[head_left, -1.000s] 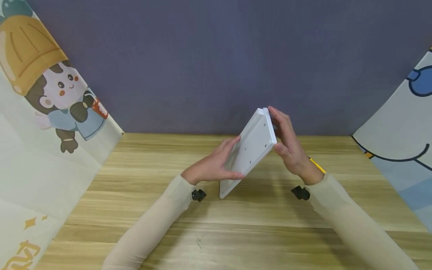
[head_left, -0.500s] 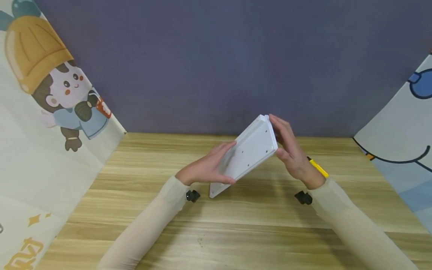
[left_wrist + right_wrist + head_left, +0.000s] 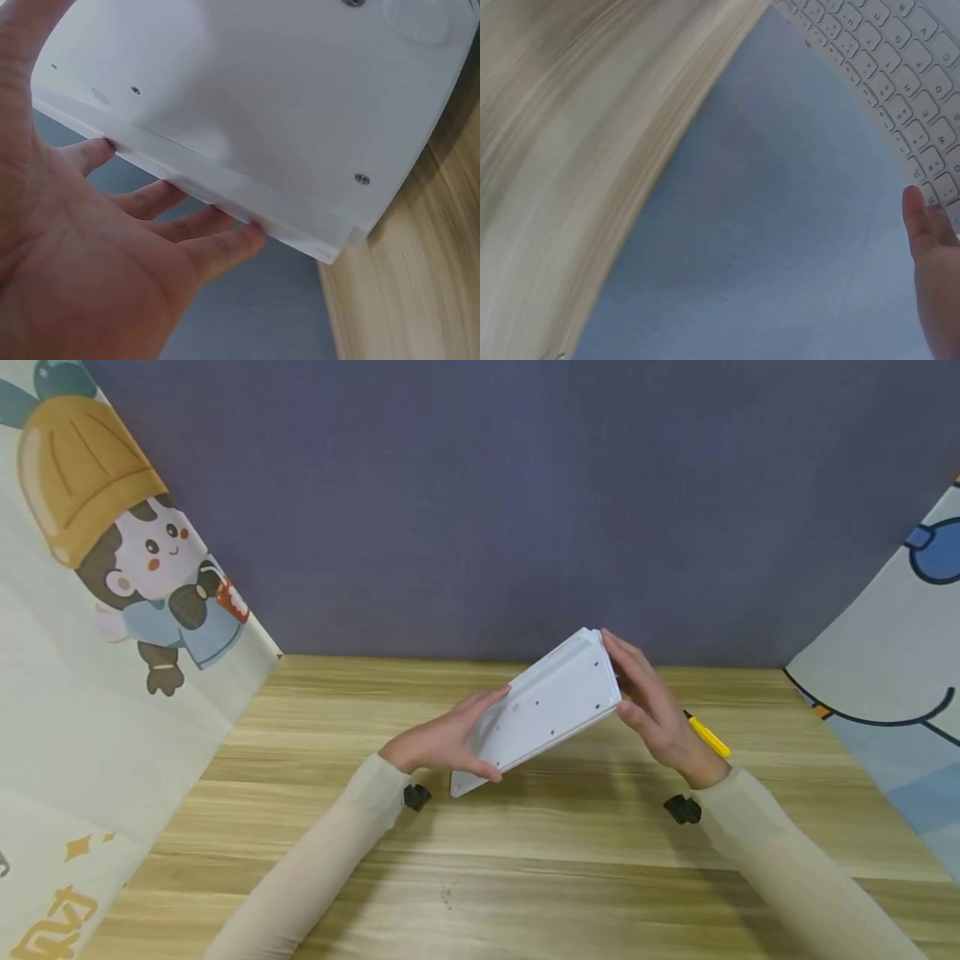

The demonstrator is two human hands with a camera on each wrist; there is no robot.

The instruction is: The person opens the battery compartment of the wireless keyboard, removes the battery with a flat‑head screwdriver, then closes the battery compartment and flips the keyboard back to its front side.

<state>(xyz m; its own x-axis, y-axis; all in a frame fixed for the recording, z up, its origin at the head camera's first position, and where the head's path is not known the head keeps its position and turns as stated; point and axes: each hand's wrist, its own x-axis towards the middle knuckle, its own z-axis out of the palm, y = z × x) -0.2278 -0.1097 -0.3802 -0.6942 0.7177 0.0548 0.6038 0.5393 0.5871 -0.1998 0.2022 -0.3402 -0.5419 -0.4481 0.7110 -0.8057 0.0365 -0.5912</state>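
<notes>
A white keyboard (image 3: 547, 697) is tilted up over the table, its screw-dotted underside towards the head view. Its right end is raised; the lower-left corner is near the wood, and I cannot tell whether it touches. My left hand (image 3: 446, 739) grips it across its width, thumb on the near edge and fingers on the far one. In the left wrist view, fingertips press along the thicker edge of the keyboard (image 3: 247, 112). My right hand (image 3: 652, 706) holds the raised end between thumb and fingers. Keys of the keyboard (image 3: 900, 67) show in the right wrist view.
On the wooden table (image 3: 480, 893), a yellow stick-like object (image 3: 708, 737) with a black end lies behind my right wrist, partly hidden. A dark grey panel (image 3: 465, 510) stands behind the table. Printed panels flank both sides. Small black devices hang at both wrists.
The keyboard has tipped lower, its raised end sinking slightly and its lower end swinging left with my left hand. My right hand has dropped a little. More of the yellow object shows.
</notes>
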